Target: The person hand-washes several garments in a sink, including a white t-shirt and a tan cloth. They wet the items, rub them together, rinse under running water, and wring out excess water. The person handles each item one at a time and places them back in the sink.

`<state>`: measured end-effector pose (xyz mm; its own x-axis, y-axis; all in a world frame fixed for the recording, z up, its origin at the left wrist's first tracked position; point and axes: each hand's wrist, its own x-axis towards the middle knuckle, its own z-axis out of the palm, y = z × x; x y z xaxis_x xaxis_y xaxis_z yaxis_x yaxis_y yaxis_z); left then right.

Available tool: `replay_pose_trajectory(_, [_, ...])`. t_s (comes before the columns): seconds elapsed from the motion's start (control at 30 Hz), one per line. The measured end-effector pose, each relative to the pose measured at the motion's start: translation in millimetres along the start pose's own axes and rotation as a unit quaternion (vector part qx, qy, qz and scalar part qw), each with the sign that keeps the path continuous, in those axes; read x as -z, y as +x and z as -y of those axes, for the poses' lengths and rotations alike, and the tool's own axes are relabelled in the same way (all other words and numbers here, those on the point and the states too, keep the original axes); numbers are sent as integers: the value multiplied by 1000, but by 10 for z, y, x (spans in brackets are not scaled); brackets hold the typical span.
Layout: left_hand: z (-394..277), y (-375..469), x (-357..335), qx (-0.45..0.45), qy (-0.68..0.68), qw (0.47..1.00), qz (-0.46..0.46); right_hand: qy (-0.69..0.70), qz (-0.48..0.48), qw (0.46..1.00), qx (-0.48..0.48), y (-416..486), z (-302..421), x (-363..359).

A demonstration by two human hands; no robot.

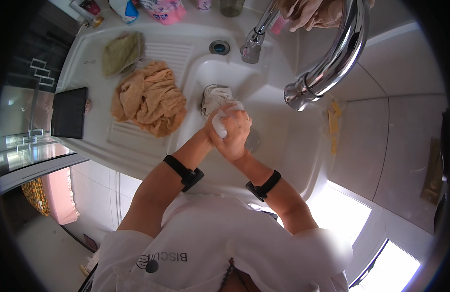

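Over the white washing sink (195,69), my left hand (209,122) and my right hand (233,133) are pressed together around a small white bundle (219,126). It looks like wet or soapy cloth, and most of it is hidden by the fingers. My right hand lies over part of the left. Touching or just behind the hands is a crumpled greyish-white cloth (215,96) on the basin's sloping left side. A drain (253,140) shows faintly in the basin, beside my right wrist.
An orange-tan towel (150,98) and a green cloth (122,53) lie on the ribbed washboard at left, near a dark tablet-like slab (69,113). A chrome faucet (334,62) arches over the right side. Bottles and a pink pouch (164,11) line the back ledge.
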<state>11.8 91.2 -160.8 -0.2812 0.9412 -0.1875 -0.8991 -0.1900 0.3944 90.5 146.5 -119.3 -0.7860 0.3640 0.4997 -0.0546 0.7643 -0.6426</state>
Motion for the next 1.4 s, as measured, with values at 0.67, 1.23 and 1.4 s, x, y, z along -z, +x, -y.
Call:
replay_pose_trajectory(0.67, [385,67,650,289,161,839,-432,-214,489,844,-62,-879,-1569,-102])
replay_pose_trajectory(1.23, [-67,-63,75,79,-175,971,-141,72,108,991,-42,-177,-224,71])
replay_pose_trajectory(1.4, [-2,33,-98,10,-263,963,64,-45,88,995,1,69,10,106])
